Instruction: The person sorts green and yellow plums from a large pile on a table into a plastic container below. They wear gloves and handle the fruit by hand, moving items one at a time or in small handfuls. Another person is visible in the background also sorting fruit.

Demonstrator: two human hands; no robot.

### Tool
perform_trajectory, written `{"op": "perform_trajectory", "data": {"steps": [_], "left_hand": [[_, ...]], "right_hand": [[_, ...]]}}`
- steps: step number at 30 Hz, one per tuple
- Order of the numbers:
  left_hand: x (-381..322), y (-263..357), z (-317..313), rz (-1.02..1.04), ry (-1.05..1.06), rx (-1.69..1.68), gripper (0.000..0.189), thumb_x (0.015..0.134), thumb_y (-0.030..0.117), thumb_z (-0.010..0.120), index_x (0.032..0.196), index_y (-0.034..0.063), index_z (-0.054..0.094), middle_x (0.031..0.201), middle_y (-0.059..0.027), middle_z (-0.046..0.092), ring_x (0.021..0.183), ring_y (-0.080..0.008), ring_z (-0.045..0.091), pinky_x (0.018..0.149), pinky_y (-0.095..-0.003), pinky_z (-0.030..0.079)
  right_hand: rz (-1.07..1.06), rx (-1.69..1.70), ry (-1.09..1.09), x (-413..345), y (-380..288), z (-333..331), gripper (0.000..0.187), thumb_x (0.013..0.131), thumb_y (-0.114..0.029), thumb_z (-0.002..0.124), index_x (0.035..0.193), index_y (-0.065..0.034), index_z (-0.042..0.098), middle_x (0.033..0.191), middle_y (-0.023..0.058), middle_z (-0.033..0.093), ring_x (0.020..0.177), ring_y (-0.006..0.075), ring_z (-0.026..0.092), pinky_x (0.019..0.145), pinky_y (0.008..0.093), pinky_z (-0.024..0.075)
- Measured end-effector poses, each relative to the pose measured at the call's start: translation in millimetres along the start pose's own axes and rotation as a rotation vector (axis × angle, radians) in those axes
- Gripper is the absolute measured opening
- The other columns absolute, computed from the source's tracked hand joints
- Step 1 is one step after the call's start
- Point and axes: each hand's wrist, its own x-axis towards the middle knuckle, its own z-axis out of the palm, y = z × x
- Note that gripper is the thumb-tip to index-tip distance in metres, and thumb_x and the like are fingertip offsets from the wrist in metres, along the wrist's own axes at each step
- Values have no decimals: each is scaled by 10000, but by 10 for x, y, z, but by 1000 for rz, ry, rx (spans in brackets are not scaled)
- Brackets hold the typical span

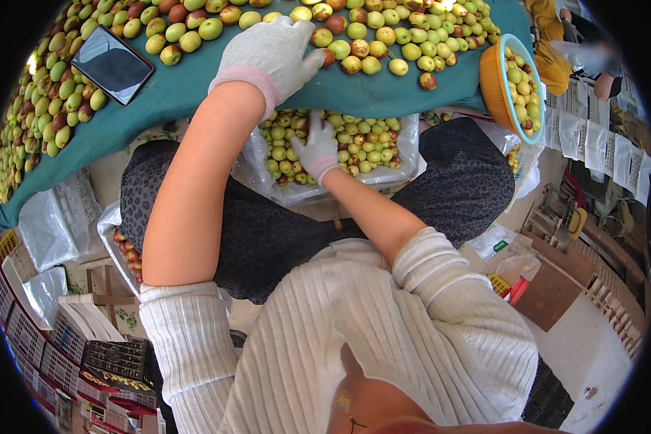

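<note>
My left hand (274, 57), in a pale knitted glove with a pink cuff, is over the near part of the green cloth (380, 89), among green and brown jujubes (210, 29). Its thumb is apart from the fingers; the palm is hidden, so I cannot tell whether it holds a fruit. Below the cloth's edge, between the knees, is a box lined with clear plastic (409, 146), full of jujubes (366, 144). My right hand (316, 144), gloved alike, rests on these fruits with thumb and forefinger spread. Nothing shows clearly in its grip.
A phone (113, 65) lies at the left beside heaped jujubes. An orange basket (493, 87) with a blue rim, holding jujubes, stands at the cloth's right end. Another lined box (111, 233) is by the left knee. A co-worker's yellow-clad leg (550, 54) shows upper right.
</note>
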Motion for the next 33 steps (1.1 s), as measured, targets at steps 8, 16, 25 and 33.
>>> {"op": "perform_trajectory", "data": {"steps": [8,16,25,33], "left_hand": [[-1,-16,15,-20,-88,12,434,946,415,543,1170,56,640,1115,-183,678,1017,-327,678,851,-447,560],[1,18,-50,-80,-198,17,463,959,397,550,1293,77,579,1195,-169,641,1097,-337,629,949,-427,510],[62,54,-24,-69,-226,0,472,954,400,546,1304,84,565,1196,-184,633,1087,-345,631,937,-436,510],[63,44,9,-49,-233,21,471,960,405,538,1308,89,565,1166,-192,635,1072,-348,637,930,-436,514]], "right_hand": [[-878,-552,-319,-37,145,-97,636,844,-347,682,1440,-291,468,1483,217,404,1326,392,440,1113,534,340],[-529,-837,-270,171,1087,-1104,622,885,-416,632,1453,-226,463,1501,214,385,1399,357,376,1123,523,336],[358,-293,26,265,1606,-763,460,947,-376,523,1264,-44,546,1107,291,653,1013,458,634,927,510,488],[250,-303,-94,188,1308,-517,359,953,-332,520,1199,-80,585,1033,254,682,964,433,653,869,502,518]]}}
